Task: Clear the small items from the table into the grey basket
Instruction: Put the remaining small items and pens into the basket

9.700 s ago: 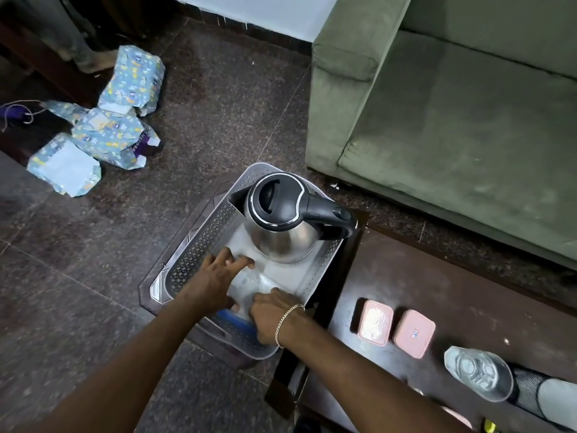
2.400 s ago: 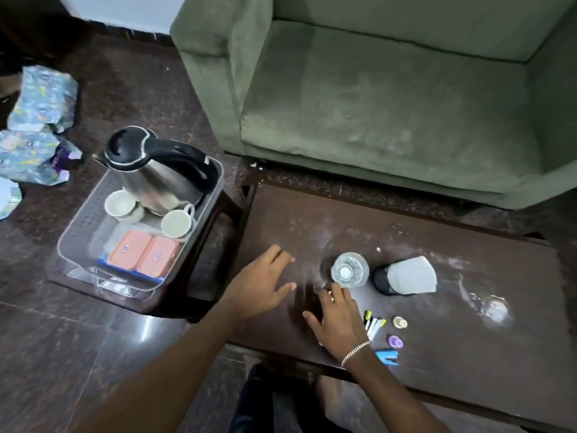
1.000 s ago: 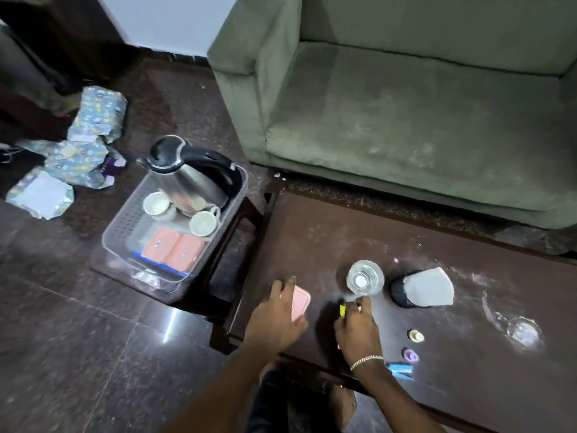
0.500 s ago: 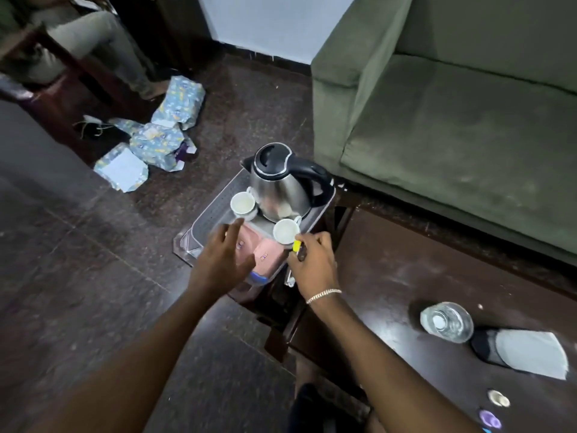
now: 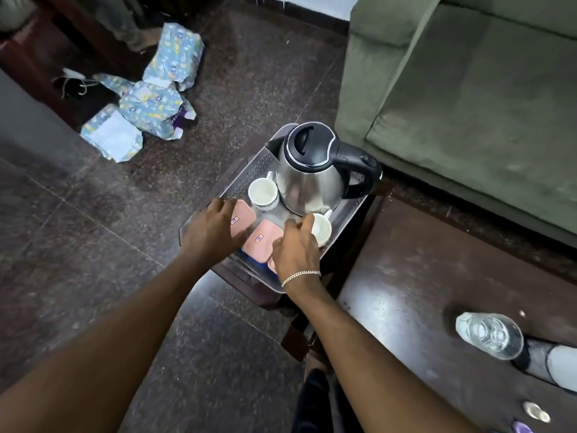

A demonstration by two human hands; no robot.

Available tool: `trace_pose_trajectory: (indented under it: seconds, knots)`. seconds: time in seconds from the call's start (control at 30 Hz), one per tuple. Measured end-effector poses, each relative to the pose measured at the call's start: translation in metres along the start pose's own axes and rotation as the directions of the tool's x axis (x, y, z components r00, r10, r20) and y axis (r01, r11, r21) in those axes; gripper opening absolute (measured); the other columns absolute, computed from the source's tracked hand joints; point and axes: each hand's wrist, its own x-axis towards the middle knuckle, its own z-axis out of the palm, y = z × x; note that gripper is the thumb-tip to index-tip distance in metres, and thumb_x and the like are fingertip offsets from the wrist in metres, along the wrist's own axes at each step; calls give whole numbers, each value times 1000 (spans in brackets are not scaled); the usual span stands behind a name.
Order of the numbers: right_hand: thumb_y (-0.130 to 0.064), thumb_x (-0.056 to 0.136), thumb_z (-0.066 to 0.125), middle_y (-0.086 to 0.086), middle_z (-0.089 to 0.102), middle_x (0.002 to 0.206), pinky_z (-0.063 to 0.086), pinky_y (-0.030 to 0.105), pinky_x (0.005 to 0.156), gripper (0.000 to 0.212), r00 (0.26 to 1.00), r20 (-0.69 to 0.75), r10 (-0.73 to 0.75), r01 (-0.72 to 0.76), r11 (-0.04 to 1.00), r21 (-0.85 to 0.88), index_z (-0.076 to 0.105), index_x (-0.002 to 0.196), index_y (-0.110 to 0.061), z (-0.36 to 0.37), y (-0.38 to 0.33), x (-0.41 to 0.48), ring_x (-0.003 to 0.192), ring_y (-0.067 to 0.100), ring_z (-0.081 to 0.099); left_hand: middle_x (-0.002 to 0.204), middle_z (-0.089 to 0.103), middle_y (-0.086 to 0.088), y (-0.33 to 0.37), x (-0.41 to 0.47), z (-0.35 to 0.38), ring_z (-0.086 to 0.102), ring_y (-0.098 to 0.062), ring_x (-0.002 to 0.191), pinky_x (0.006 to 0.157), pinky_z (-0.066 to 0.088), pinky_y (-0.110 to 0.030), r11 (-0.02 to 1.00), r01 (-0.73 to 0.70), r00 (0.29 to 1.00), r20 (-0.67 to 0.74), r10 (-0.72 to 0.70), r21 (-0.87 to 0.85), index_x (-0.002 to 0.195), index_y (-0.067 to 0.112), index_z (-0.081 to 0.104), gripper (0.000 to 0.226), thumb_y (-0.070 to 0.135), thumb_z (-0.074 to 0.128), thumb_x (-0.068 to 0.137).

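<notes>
Both hands reach over the grey basket [image 5: 246,175]. The left hand [image 5: 212,234] lies flat with fingers spread on a pink case [image 5: 242,215]; the right hand [image 5: 296,250], a bracelet at its wrist, has curled fingers, and whether it pinches anything cannot be told. Kettle [image 5: 310,175], two cups and a second pink case [image 5: 260,240] sit inside. The basket stands on a low stool beside the dark, dusty table [image 5: 406,276], near a green sofa [image 5: 468,89] on dark stone floor.

A green sofa [image 5: 468,89] stands at the upper right on the dark stone floor [image 5: 78,229]. Three patterned blue packages [image 5: 150,104] lie together on the floor at the upper left, near dark wooden furniture [image 5: 37,51].
</notes>
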Motion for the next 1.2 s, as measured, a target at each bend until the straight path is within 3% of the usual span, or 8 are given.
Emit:
trace_pose_trajectory:
  seconds: [0.13, 0.37, 0.57, 0.7, 0.87, 1.07, 1.2]
  knots:
    - [-18, 92, 65, 13, 38, 136, 51, 45, 80, 31, 1000, 29, 7, -3, 991, -131, 59, 118, -5, 4, 0, 3, 95, 38, 64, 123, 62, -14, -3, 3, 7, 65, -43, 109, 81, 56, -49, 999, -21, 1000, 16, 21, 38, 132, 16, 53, 67, 60, 72, 85]
    - [-9, 90, 58, 14, 41, 132, 51, 44, 64, 21, 996, 69, -48, 62, 973, -222, 64, 109, -3, 3, 3, 5, 83, 38, 69, 108, 69, -22, -11, 6, 13, 57, -45, 100, 90, 51, -53, 973, -75, 997, 47, 67, 220, 114, 6, 64, 63, 61, 70, 85]
    - [-19, 96, 54, 12, 42, 126, 53, 43, 64, 24, 992, 43, -119, 126, 970, -207, 61, 114, -6, -2, 14, -4, 83, 37, 67, 113, 62, -19, -9, -3, 0, 55, -43, 102, 90, 50, -54, 982, -66, 997, 39, 60, 176, 122, 6, 63, 60, 51, 76, 84]
    - [-31, 95, 55, 11, 49, 120, 56, 42, 61, 29, 979, -67, -194, 180, 968, -174, 61, 116, -12, -15, 30, -22, 91, 33, 63, 114, 60, -18, 10, -16, -9, 57, -43, 103, 89, 53, -53, 978, -174, 982, -57, 181, 117, 126, 7, 62, 58, 51, 65, 88]
    - [-43, 89, 57, 7, 52, 112, 56, 39, 59, 42, 938, -234, -256, 221, 961, -166, 58, 122, -17, -35, 70, -47, 90, 29, 56, 120, 60, -20, 50, -37, -6, 61, -43, 102, 89, 55, -50, 937, -345, 936, -48, 348, 62, 137, 3, 57, 74, 57, 59, 85]
    - [-57, 86, 55, 8, 53, 131, 56, 46, 79, 64, 941, -228, -249, 204, 957, -204, 52, 136, -17, -71, 156, -85, 102, 30, 57, 124, 56, -13, 128, -67, 22, 58, -33, 105, 89, 51, -44, 843, -536, 842, -34, 538, 49, 145, 11, 50, 84, 67, 64, 85]
    - [-60, 83, 61, 5, 55, 133, 55, 44, 79, 67, 951, -225, -211, 151, 955, -255, 55, 136, -19, -99, 218, -116, 103, 29, 58, 131, 56, -12, 188, -90, 49, 58, -33, 114, 96, 53, -45, 795, -607, 795, 14, 607, 9, 148, 13, 47, 87, 70, 66, 85]
